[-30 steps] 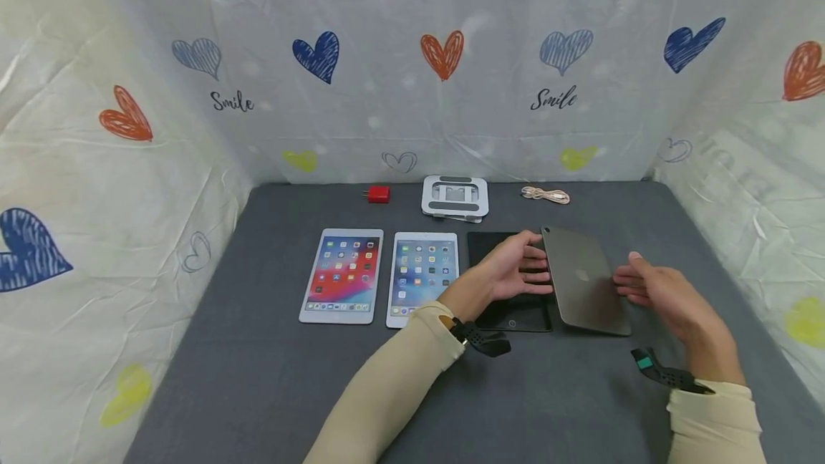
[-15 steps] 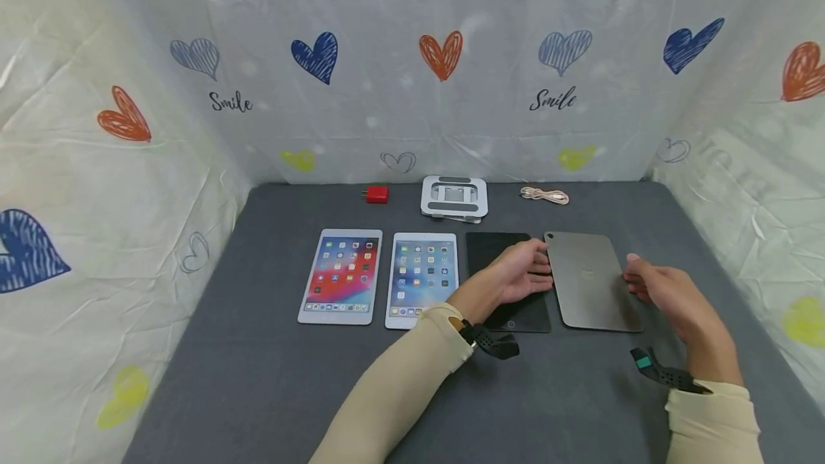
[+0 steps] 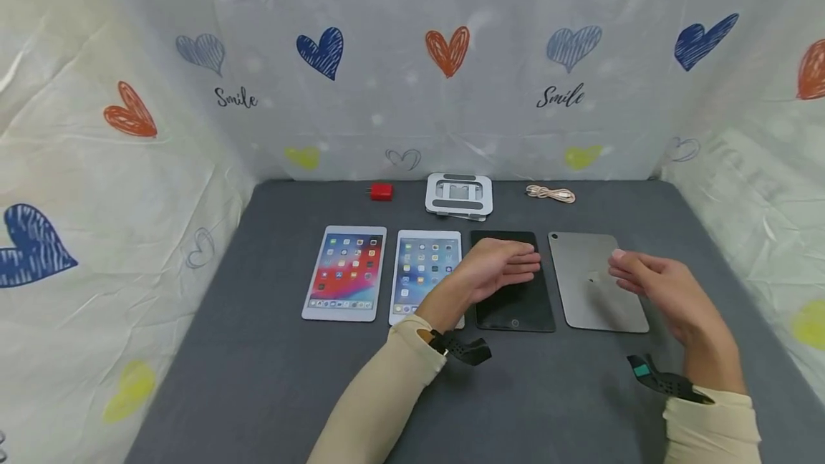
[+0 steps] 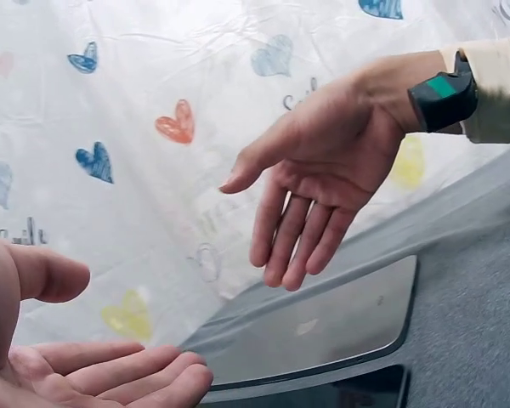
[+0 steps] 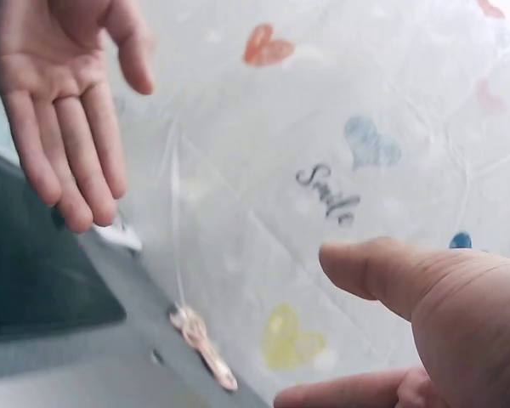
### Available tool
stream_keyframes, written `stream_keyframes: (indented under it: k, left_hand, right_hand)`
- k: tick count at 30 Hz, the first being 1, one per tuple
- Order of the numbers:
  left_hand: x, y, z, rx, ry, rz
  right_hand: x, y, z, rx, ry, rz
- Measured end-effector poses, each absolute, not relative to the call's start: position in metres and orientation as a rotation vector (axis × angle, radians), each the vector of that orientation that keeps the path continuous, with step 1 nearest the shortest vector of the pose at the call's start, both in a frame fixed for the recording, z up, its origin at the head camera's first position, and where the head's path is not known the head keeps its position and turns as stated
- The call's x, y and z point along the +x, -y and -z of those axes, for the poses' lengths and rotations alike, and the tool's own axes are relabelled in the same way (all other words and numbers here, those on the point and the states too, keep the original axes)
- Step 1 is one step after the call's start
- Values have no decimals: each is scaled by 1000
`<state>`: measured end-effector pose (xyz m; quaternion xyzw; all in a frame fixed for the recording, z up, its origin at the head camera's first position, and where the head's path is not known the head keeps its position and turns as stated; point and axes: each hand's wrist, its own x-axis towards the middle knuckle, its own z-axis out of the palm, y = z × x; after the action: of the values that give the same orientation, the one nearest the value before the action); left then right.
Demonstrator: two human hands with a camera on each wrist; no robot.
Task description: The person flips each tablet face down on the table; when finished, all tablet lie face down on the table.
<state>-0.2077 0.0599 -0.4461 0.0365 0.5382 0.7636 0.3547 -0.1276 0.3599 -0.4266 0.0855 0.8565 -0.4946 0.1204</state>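
A grey tablet [image 3: 580, 303] lies back side up at the right end of a row of tablets. Above its right edge my right hand [image 3: 667, 292] hovers with relaxed fingers, holding nothing. My left hand [image 3: 486, 271] is over the black tablet [image 3: 522, 310], palm turned toward the right hand and fingers extended. In the left wrist view the right hand [image 4: 331, 161] hangs above the grey tablet [image 4: 323, 323], apart from it. The left hand [image 5: 68, 110] shows straight fingers in the right wrist view. Further left, a white tablet [image 3: 425, 263] with a lit screen is partly hidden by the left arm.
Another lit white tablet [image 3: 344, 274] lies at the row's left end. Behind the row are a red charger plug [image 3: 382, 192], a folded silver stand [image 3: 459, 194] and a bundled pale cable [image 3: 551, 194]. A sheet printed with hearts [image 3: 445, 113] surrounds the grey tabletop [image 3: 258, 378].
The grey tablet has gone from tilted to flat on the table. My left hand has drawn left off its edge, and my right hand has lifted away from its right side.
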Motion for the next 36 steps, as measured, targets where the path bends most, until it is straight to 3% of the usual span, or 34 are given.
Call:
stream_keyframes:
  k: [9, 17, 36]
  left_hand:
    - [-208, -5, 440, 126, -1439, -2021]
    - [-213, 31, 443, 60, -1512, -1970]
    - [-218, 35, 458, -20, -1595, -1826]
  right_hand:
    - [-136, -338, 431, 20, -2294, 1718]
    - [-143, -316, 440, 15, -2306, 1644]
    - [-149, -289, 450, 74, -2292, 1521]
